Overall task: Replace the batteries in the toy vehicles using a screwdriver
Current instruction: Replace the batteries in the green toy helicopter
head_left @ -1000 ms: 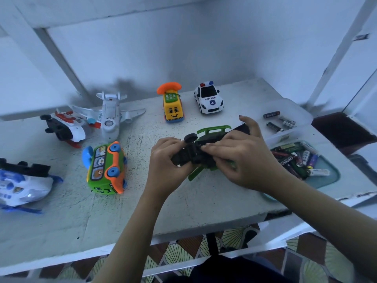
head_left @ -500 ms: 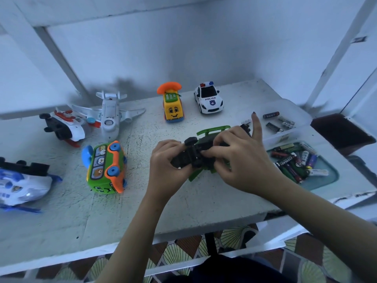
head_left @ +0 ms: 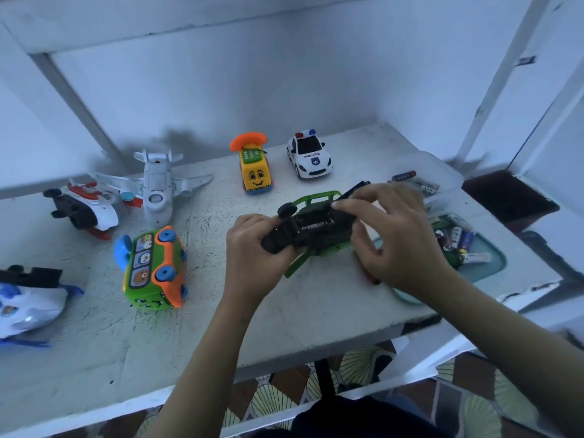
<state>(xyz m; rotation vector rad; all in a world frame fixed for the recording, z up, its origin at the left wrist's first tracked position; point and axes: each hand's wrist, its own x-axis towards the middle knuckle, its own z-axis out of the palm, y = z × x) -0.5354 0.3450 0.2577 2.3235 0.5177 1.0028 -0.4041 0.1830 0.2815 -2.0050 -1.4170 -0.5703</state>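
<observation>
White table [head_left: 284,314] carries the whole fleet: white toy airplane [head_left: 158,184] and a red-white-black toy [head_left: 85,207] at the far-left corner, blue-white toy [head_left: 25,301] at the left edge, green-orange bus [head_left: 155,267] on its side left of centre, yellow phone car [head_left: 254,172] and police car [head_left: 309,156] along the far edge, all untouched. You're holding the green toy car [head_left: 319,245] belly-up just above mid-table. Your left hand [head_left: 252,248] is wrapped round its left end. Your right hand [head_left: 398,235] pinches the right end, index tip on the compartment rim, thumb on the near side. Change from a second ago: your right fingers were covering the underside and have lifted back, so the battery bay is now exposed with an Eveready cell [head_left: 316,226] seated in it. Looks like the cover is off and a cell is in; can't tell if it's old or fresh. A black piece [head_left: 357,188] sticks out behind your right fingers, either the cover or part of the car. Teal tray [head_left: 486,273] of loose batteries [head_left: 455,238] sits at the right edge just beyond your right hand, with more cells [head_left: 420,181] at the far-right corner. Something red [head_left: 373,279] lies under your right palm, too hidden to identify. No screwdriver clearly visible. If that cell is new, the likely next step is to refit the cover and screw it down.
</observation>
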